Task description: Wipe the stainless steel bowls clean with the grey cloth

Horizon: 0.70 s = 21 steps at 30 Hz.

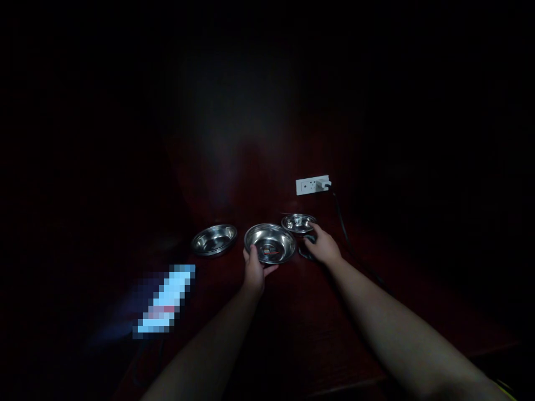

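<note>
My left hand (253,273) is closed on a shiny steel bowl (284,240), thumb over the near rim and fingers underneath. A small label or reflection shows in its bottom. My right hand (324,245) is at the near right side of a smaller steel bowl (292,224). Its thumb and forefinger are apart, and the forefinger overlaps the rim; whether it presses on the metal I cannot tell. Beneath that hand lies a dark, partly hidden shape (306,253). To the left sit shallow steel bowls (214,242), seemingly stacked.
A white power socket (307,186) with a plug is at the back, and a dark cable (343,223) runs down from it to the right. A bright pixelated screen (169,298) lies at the left on the dark red table (309,334). Surroundings are very dark.
</note>
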Motion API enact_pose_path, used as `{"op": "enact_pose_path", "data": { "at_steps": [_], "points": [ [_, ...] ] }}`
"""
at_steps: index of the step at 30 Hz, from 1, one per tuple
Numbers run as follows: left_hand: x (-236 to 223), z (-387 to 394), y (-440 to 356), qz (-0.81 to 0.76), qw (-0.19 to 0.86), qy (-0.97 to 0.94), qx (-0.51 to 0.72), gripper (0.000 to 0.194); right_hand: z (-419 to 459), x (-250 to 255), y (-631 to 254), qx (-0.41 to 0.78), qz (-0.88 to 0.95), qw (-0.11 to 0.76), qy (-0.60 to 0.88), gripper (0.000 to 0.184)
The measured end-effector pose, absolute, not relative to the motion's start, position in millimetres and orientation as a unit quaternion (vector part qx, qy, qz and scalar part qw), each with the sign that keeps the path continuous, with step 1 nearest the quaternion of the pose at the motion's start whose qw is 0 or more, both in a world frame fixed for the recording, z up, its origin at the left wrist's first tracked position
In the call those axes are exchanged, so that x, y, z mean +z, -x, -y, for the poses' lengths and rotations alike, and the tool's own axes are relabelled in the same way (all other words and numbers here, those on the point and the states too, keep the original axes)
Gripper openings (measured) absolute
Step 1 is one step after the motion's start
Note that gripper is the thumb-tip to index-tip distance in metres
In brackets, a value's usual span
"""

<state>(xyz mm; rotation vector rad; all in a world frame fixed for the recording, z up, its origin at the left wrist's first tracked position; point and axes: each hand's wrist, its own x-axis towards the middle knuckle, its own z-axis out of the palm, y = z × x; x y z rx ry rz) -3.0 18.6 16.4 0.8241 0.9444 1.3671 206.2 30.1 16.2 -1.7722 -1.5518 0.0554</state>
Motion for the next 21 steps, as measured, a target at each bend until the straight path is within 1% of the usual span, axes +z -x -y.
{"op": "enact_pose_path", "data": {
  "at_steps": [2,4,8,13,19,21],
  "points": [
    [16.8,-18.5,2.7,-0.413,0.596,-0.355,0.590,0.059,-35.6,15.8,-205.2,0.008,0.624,0.343,0.702,0.062],
    [16.5,-18.8,2.8,-0.412,0.595,-0.358,0.590,0.058,-41.4,17.1,-205.2,0.008,0.629,0.303,0.716,0.062],
    [15.1,-20.5,3.5,-0.411,0.598,-0.360,0.586,0.056,-52.7,20.2,-206.1,0.016,0.605,0.252,0.755,0.050],
    [15.1,-22.5,3.2,-0.424,0.596,-0.364,0.577,0.055,-60.1,18.7,-208.1,0.023,0.588,0.260,0.766,0.041],
    [14.0,-24.6,2.2,-0.433,0.589,-0.381,0.566,0.052,-57.4,15.5,-214.6,0.020,0.582,0.291,0.759,0.040],
    [13.2,-25.0,2.2,-0.431,0.593,-0.378,0.565,0.050,-56.3,13.7,-217.3,0.022,0.583,0.318,0.747,0.038]
  ]
}}
